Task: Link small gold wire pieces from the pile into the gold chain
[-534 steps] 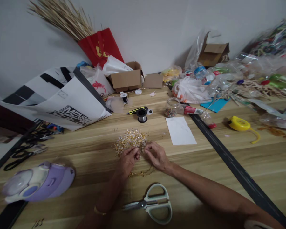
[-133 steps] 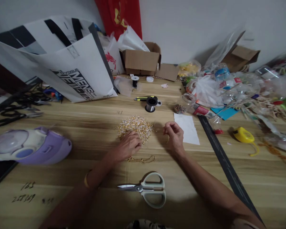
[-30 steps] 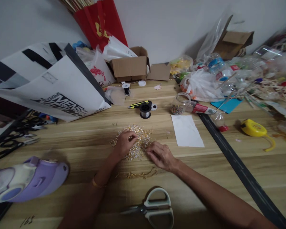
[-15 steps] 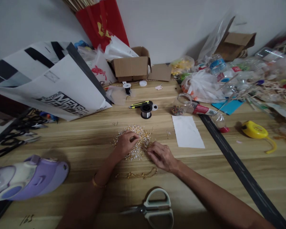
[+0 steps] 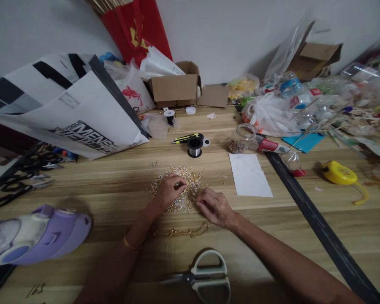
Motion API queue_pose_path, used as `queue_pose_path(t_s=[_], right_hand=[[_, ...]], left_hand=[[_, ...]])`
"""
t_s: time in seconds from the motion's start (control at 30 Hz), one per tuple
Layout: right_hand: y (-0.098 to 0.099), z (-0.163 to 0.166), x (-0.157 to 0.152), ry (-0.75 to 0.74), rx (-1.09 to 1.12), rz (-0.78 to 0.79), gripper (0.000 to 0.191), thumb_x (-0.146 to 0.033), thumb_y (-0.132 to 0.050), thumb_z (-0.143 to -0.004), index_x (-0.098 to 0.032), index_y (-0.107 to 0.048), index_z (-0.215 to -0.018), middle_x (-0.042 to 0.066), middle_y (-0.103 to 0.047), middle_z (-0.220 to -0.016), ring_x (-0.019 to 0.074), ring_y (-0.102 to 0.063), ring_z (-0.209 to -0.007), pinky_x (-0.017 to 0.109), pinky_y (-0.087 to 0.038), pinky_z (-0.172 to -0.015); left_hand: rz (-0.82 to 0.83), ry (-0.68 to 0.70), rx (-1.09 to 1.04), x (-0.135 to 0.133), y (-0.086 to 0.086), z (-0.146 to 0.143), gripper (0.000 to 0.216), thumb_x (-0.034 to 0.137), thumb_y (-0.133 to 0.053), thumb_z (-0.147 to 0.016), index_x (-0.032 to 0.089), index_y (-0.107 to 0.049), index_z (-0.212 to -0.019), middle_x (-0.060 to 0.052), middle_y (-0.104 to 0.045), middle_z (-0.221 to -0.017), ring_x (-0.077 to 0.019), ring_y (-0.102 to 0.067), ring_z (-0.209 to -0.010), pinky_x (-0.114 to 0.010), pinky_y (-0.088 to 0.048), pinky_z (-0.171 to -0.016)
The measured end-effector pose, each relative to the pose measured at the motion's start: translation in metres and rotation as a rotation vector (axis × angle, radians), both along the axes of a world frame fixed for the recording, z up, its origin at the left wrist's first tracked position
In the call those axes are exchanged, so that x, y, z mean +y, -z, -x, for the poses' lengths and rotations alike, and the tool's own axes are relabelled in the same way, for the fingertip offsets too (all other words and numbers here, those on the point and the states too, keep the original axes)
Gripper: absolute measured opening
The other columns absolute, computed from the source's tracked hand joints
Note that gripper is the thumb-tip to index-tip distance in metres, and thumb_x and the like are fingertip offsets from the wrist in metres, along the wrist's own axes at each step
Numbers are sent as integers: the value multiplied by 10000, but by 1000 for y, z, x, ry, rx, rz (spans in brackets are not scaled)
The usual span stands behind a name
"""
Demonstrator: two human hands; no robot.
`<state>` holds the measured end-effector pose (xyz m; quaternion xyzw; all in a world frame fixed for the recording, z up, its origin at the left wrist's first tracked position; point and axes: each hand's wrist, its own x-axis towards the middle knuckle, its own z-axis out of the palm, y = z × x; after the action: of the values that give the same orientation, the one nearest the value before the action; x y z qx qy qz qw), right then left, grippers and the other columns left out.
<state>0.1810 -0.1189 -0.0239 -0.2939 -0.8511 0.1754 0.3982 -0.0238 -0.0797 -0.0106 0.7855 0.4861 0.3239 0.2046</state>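
Note:
A loose pile of tiny gold and silver jewellery pieces (image 5: pixel 190 173) lies on the wooden table (image 5: pixel 114 181). Over the left part of the pile is my left hand (image 5: pixel 169 192), its thumb and fingertips pinched together; whatever is between them is too small to make out. My right hand (image 5: pixel 215 207) rests at the pile's right edge with fingers curled and thumb against the forefinger, and any small piece there cannot be named. Nearer to me, a gold chain (image 5: pixel 190 233) lies stretched sideways. Below it are scissors with pale handles (image 5: pixel 209 274), blades pointing left.
Beyond the pile stand a wire spool (image 5: pixel 194 147), a yellow-black cutter knife (image 5: pixel 182 138) and a jar of beads (image 5: pixel 240 139). White paper (image 5: pixel 250 175) and a yellow tape measure (image 5: pixel 340 172) lie right. A purple appliance (image 5: pixel 57 236) and black-handled scissors (image 5: pixel 12 196) are left.
My left hand has shifted very slightly to the right over the pile, still pinched. My right hand stays in place. The view has moved a touch.

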Motion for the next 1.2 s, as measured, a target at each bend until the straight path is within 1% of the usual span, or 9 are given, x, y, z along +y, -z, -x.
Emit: queue_pose_path(t_s=[0.3, 0.57, 0.73, 0.83, 1.0, 1.2], right_hand=[[2, 0, 1, -4, -1, 4, 75, -158, -474, -905, -175, -547, -909, 46, -595, -797, 135, -551, -703, 235, -442, -619], [1, 0, 0, 0, -18, 5, 79, -164, -466, -912, -180, -544, -909, 49, -601, -802, 138, -551, -704, 240, -436, -621], [1, 0, 0, 9, -21, -5, 79, -159, -469, -912, -180, -545, -911, 47, -602, -806, 136, -558, -721, 234, -433, -623], [1, 0, 0, 11, -25, -10, 78, -164, -467, -914, -180, -544, -909, 46, -600, -799, 136, -557, -714, 232, -428, -612], [0, 0, 0, 12, -31, -4, 79, -165, -466, -914, -179, -543, -911, 44, -601, -802, 133, -556, -710, 229, -423, -612], [0, 0, 0, 2, -26, 9, 79, -163, -462, -913, -180, -539, -904, 43, -601, -798, 136, -550, -708, 233, -422, -616]], left_hand=[[-18, 11, 34, 1, 1, 1, 114, 101, -608, -771, 170, -619, -683, -18, -637, -714, -156, -573, -738, -274, -440, -707], [18, 101, 88, 2, -4, 6, 106, 124, -607, -796, 176, -612, -703, -6, -626, -716, -158, -545, -779, -272, -415, -727], [-8, 134, 129, 2, -5, 7, 105, 132, -595, -814, 175, -616, -721, -14, -636, -728, -166, -535, -795, -284, -411, -743], [-33, 122, 97, 2, -3, 5, 111, 129, -595, -816, 176, -615, -718, -9, -636, -718, -160, -541, -781, -283, -415, -744], [-69, 62, 48, 0, -2, 2, 93, 126, -612, -801, 170, -617, -720, -11, -629, -723, -156, -552, -771, -278, -426, -722], [-63, 90, 88, 0, -4, 2, 109, 121, -589, -814, 176, -610, -723, -12, -631, -726, -161, -548, -781, -285, -425, -732]])
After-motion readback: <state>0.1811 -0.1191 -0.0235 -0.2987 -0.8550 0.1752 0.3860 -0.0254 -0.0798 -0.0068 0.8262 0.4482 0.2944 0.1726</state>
